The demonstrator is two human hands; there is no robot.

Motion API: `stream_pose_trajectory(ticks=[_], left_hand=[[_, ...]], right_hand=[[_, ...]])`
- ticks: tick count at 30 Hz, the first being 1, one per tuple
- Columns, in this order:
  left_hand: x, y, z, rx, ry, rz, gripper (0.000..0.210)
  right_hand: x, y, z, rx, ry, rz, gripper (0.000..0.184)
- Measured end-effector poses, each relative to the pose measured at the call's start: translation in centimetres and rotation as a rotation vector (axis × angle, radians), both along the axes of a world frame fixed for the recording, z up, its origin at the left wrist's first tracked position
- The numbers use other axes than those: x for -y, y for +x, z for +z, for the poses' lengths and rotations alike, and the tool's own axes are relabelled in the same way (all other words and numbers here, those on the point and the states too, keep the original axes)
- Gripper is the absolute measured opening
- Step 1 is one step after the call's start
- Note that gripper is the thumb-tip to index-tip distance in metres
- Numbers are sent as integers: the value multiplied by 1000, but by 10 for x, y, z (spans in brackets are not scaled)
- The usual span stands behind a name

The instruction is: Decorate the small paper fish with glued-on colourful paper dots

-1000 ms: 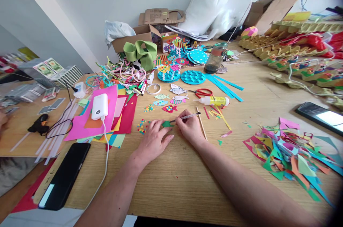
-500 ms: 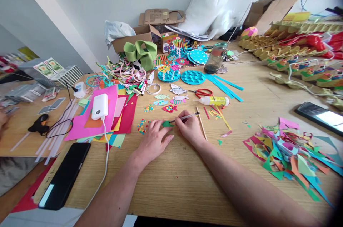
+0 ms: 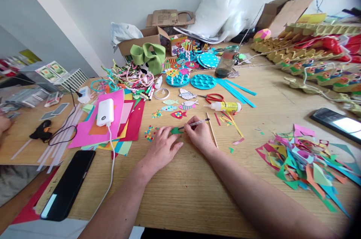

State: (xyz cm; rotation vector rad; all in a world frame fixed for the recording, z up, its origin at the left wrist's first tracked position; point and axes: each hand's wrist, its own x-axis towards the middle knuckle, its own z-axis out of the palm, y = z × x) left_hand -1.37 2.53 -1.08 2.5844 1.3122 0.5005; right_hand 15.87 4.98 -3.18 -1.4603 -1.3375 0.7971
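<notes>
A small green paper cutout (image 3: pixel 176 130), which looks like a fish, lies on the table between my hands. My left hand (image 3: pixel 163 144) rests flat with fingers stretched out, its fingertips pressing the cutout's left edge. My right hand (image 3: pixel 199 133) grips a slim pen (image 3: pixel 197 122) with a clear barrel, its tip at the cutout's right end. Just behind lie a red paper fish (image 3: pixel 178 114), a blue dotted fish (image 3: pixel 169 108) and a pink striped fish (image 3: pixel 188 105). Colored paper dots (image 3: pixel 149 133) are scattered left of my left hand. A wooden stick (image 3: pixel 212 130) lies beside my right hand.
A glue bottle (image 3: pixel 225 106) and red-handled scissors (image 3: pixel 214 98) lie behind my right hand. Paper scraps (image 3: pixel 307 164) are heaped at right. At left are a black phone (image 3: pixel 67 184), a white power bank (image 3: pixel 105 112) with a cable, and a co-worker's arm (image 3: pixel 25 203).
Both my hands, the pen and the green cutout stay in nearly the same place. The co-worker's hand at the far left edge has shifted slightly.
</notes>
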Motion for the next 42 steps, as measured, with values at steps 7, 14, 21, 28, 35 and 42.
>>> stream_pose_trajectory(ticks=[7, 14, 21, 28, 35, 42], left_hand=[[-1, 0, -1, 10, 2, -3, 30], [0, -1, -2, 13, -2, 0, 31], [0, 0, -2, 11, 2, -1, 32], [0, 0, -2, 8, 12, 0, 31], [0, 0, -2, 16, 7, 1, 31], [0, 0, -1, 9, 7, 0, 31]], right_hand=[[0, 0, 1, -14, -3, 6, 10], [2, 0, 5, -43, 8, -25, 9], [3, 0, 5, -36, 8, -43, 9], [3, 1, 5, 3, 7, -25, 8], [2, 1, 4, 10, 8, -20, 8], [2, 0, 5, 19, 11, -13, 8]])
